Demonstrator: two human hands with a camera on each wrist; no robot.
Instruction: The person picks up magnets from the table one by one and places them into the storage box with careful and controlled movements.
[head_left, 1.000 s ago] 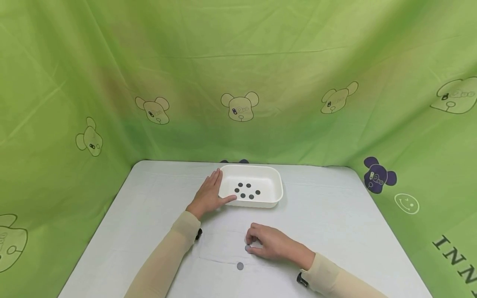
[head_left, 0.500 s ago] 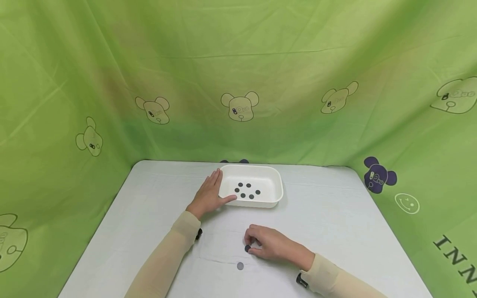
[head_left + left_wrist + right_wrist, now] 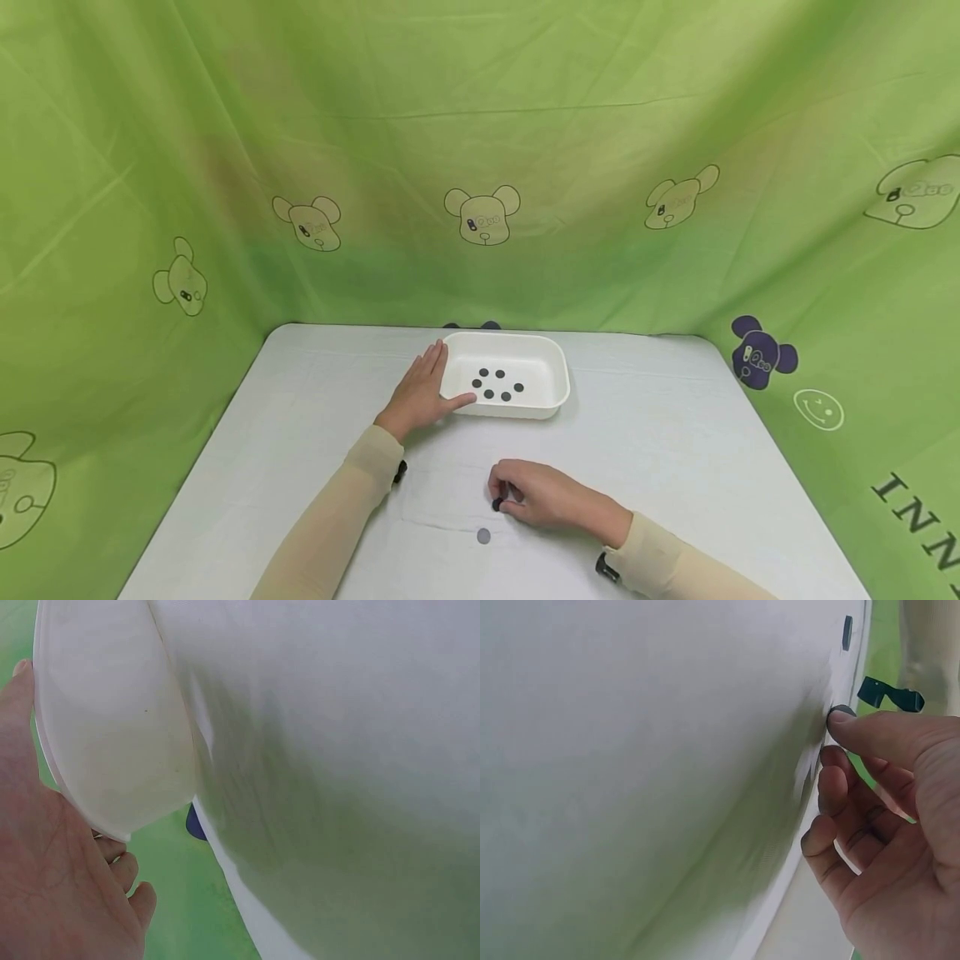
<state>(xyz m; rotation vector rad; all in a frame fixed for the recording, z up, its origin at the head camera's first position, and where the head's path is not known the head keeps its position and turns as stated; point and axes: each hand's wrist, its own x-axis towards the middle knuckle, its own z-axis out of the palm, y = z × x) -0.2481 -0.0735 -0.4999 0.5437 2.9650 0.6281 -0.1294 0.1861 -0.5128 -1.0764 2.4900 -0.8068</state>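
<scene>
At the near middle of the table my right hand (image 3: 543, 493) pinches a small dark round disc (image 3: 497, 505) between thumb and fingertips, low over the cloth. In the right wrist view this disc shows just past the thumb tip, partly hidden by it. A second, greyer disc (image 3: 483, 536) lies flat on the table just nearer to me. My left hand (image 3: 418, 396) rests against the left end of a white rectangular tray (image 3: 561, 371), fingers straight along its side and thumb over the front rim. Several dark discs (image 3: 500, 374) lie spread over the tray's floor.
A white cloth covers the table (image 3: 675, 433). Green curtain (image 3: 585, 275) with printed bear heads hangs behind and at both sides. The tray stands near the table's back edge.
My right hand has shifted slightly toward me, and the pinched disc has turned from a grey look to dark. The left hand, the tray and the loose disc have stayed put.
</scene>
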